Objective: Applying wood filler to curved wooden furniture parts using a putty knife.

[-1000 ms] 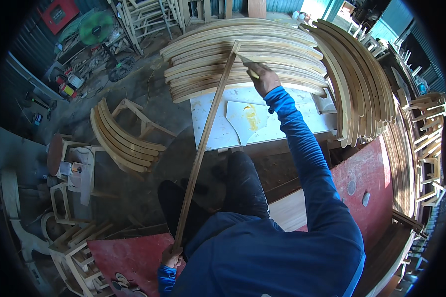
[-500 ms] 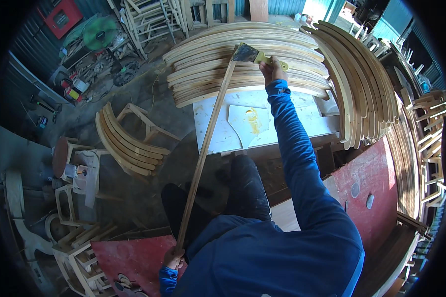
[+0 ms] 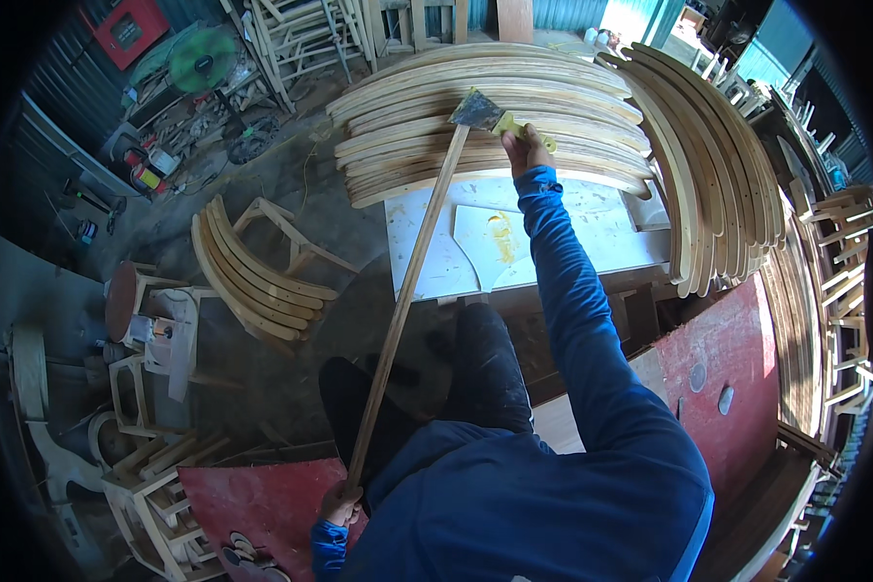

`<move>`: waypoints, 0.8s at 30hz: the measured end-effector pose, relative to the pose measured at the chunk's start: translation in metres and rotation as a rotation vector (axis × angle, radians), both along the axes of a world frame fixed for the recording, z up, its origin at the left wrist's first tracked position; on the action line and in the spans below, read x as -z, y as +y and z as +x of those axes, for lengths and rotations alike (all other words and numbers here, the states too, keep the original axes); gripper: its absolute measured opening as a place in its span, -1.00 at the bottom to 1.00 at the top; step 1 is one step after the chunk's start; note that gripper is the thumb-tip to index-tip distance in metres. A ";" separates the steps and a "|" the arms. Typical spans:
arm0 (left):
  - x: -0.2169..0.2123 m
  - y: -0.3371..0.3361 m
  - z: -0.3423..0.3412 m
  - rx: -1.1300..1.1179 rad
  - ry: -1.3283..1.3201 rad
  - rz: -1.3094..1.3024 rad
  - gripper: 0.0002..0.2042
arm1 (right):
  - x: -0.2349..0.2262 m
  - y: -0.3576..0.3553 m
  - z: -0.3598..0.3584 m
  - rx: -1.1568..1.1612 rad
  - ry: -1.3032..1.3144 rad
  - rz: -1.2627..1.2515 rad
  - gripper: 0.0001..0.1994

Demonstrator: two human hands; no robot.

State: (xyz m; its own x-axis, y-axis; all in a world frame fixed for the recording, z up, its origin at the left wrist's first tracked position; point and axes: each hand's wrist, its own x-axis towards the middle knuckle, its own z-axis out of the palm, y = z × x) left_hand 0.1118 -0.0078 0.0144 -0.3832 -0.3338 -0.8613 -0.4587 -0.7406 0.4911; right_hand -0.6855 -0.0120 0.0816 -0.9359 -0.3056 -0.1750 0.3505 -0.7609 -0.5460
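My right hand [image 3: 527,151] is closed round the yellow handle of a putty knife [image 3: 476,110], with the arm stretched out ahead. The knife's wide, dark-smeared blade meets the far end of a long, narrow wooden strip [image 3: 404,301]. At the strip's near end, low beside my body, my left hand [image 3: 340,502] grips it. The strip slants across my legs, its far end over a stack of curved wooden pieces [image 3: 495,73]. These pieces lie on a white-topped table [image 3: 420,257]. A pale board [image 3: 475,233] with a yellow-brown smear rests on the same table.
More curved pieces [image 3: 713,175] are stacked at the right, and a smaller group [image 3: 252,276] sits on the floor at left. Red boards [image 3: 723,359] flank me. Wooden stools [image 3: 150,320], a green fan [image 3: 202,60] and stacked frames [image 3: 306,44] stand around.
My right hand has drawn slightly nearer and to the left, and the putty knife has turned, its handle now angled lower. The left hand keeps its hold on the strip. The view has shifted slightly.
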 end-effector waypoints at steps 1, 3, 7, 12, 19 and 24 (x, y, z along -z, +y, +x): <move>-0.001 0.000 -0.001 -0.003 0.004 0.014 -0.74 | 0.000 0.001 0.001 -0.007 0.013 -0.001 -0.78; -0.002 -0.001 -0.002 0.007 -0.025 0.005 -0.73 | 0.002 0.003 0.004 0.017 -0.003 0.030 -0.79; -0.002 0.000 -0.002 0.001 -0.040 0.018 -0.74 | 0.007 0.008 0.010 0.015 0.005 0.039 -0.80; 0.001 0.000 -0.002 -0.001 -0.039 -0.024 -0.73 | -0.009 0.023 0.020 0.038 -0.009 0.191 -0.80; -0.002 0.000 -0.003 0.040 -0.042 -0.002 -0.69 | -0.078 0.036 0.031 0.397 1.281 1.018 -0.80; -0.005 0.001 -0.008 0.008 -0.081 -0.025 -0.68 | -0.082 0.017 0.034 0.353 1.788 1.240 -0.63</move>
State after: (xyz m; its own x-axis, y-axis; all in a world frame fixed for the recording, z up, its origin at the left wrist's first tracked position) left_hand 0.1034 -0.0073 0.0198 -0.3154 -0.3531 -0.8808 -0.5035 -0.7245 0.4707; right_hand -0.6520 0.0047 0.1633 -0.2680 -0.5825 0.7674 -0.9605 0.2234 -0.1659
